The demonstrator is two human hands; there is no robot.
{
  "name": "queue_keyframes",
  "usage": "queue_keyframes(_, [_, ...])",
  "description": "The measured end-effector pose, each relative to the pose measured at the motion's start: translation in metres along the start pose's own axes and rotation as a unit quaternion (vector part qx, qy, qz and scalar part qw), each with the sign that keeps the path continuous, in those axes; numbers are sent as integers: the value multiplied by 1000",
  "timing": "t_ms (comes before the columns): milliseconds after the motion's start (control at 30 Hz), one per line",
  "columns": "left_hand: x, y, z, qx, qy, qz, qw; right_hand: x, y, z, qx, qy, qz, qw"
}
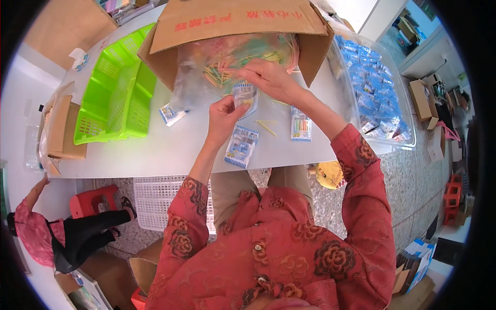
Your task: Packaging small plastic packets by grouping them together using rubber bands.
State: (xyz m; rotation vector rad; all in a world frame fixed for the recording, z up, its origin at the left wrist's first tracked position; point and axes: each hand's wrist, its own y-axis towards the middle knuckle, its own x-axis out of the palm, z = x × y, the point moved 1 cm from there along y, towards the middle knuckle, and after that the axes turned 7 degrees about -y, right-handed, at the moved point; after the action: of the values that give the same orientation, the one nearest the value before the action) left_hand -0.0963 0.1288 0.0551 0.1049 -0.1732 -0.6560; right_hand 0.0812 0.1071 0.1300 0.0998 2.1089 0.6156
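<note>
My left hand (225,116) grips a small blue-and-white plastic packet (245,94) upright, thumb across its front. Just above the packet's top, my right hand (268,78) has its fingers pinched together; what lies between them is hidden. Behind both hands, thin pink, yellow and green sticks (217,74) fill a clear plastic bag (190,70) in an open cardboard box (232,19). Two loose yellowish sticks (266,127) lie on the table. Similar packets rest around them: one in front (241,146), another at right (301,125), a third at left (172,114).
A bright green basket (135,95) stands left on the white table (191,150). On the right, a clear bin (408,135) holds many blue packets (369,82). A white crate (150,206) is below the table. Another person (39,227) is at far left, near a red stool (93,200).
</note>
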Motion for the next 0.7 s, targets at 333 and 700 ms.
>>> queue_keyframes(333, [5,-14,9,-13,-144,71,987,-1,-34,-18,217,346,8,913])
queue_keyframes(700, [26,-58,-11,-43,-57,10,997,11,-125,-28,240,285,-30,928])
